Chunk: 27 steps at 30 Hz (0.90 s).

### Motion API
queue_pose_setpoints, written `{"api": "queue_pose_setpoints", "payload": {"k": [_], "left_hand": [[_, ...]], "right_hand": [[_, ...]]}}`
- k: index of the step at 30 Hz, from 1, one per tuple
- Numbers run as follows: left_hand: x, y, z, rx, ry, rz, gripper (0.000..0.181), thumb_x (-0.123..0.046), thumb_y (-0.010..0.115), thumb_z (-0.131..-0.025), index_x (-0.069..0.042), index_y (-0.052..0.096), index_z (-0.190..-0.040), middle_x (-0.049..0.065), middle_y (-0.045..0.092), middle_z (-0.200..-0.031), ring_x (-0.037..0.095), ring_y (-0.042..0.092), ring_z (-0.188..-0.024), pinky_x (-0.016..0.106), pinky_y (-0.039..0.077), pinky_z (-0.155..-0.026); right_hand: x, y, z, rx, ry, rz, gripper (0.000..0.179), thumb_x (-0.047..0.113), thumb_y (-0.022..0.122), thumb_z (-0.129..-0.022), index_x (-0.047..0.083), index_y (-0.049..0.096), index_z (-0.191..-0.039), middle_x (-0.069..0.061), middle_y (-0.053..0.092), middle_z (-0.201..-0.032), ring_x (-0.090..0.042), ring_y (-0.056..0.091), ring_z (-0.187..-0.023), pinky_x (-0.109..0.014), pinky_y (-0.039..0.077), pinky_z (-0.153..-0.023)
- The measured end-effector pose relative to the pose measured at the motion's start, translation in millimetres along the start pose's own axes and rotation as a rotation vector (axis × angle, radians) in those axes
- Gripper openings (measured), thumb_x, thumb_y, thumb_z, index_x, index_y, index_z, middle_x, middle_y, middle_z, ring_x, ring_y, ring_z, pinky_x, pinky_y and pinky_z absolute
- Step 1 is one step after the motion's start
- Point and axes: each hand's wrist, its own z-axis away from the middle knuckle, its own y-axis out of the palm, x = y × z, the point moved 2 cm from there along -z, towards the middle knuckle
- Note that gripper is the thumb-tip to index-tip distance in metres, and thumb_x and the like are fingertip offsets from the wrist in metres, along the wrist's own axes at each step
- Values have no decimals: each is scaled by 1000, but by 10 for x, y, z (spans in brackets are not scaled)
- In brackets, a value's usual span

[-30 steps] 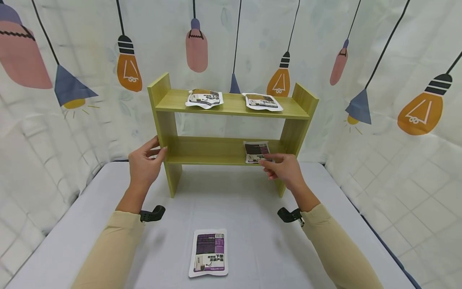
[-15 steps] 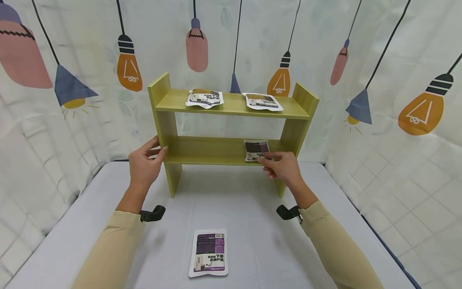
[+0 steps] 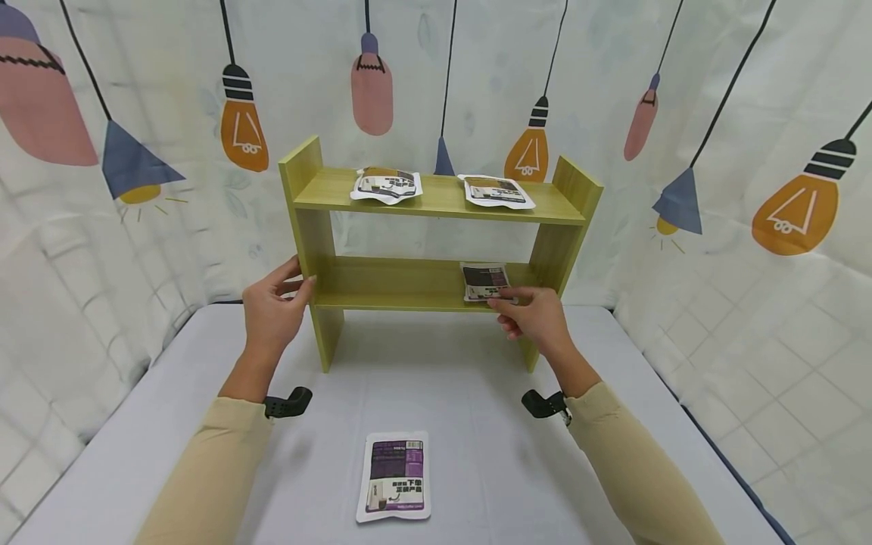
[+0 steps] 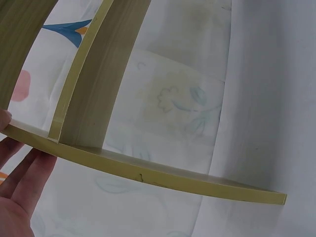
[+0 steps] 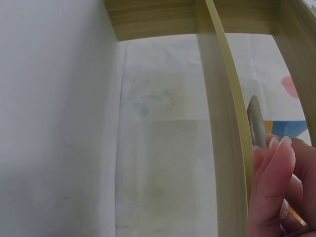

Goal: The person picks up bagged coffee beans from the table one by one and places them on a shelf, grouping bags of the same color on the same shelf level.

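Observation:
A yellow-green wooden shelf (image 3: 409, 304) with two boards stands on the table. My left hand (image 3: 274, 306) holds its left side panel, the thumb at the front edge and the fingers on the outer face; the left wrist view shows the panel (image 4: 148, 174) between them. On the lower board, toward the right, lies a white-edged purple and black pouch (image 3: 484, 280). My right hand (image 3: 534, 314) pinches its near right corner between thumb and fingers. Edge-on, the pouch (image 5: 256, 121) shows just above the board in the right wrist view, partly hidden by the fingertips.
Two white-edged pouches with brown and white print, one left (image 3: 386, 186) and one right (image 3: 495, 192), lie on the upper board. Another purple pouch (image 3: 393, 477) lies on the white tablecloth (image 3: 477, 469) in front. A curtain (image 3: 422, 76) printed with lamps hangs behind.
My right hand has moved the pouch slightly back on the lower board, with a small rise in between. My left hand and the other pouches have stayed in place.

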Motion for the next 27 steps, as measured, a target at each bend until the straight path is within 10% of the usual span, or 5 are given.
{"api": "queue_pose_setpoints", "payload": {"k": [27], "left_hand": [[8, 2, -6, 3, -11, -20, 44, -21, 70, -97, -22, 64, -141, 12, 73, -128, 36, 74, -103, 2, 49, -73]], "right_hand": [[-387, 430, 478, 62, -83, -112, 43, 28, 83, -87, 12, 73, -126, -16, 78, -104, -24, 76, -81, -34, 65, -75]]}}
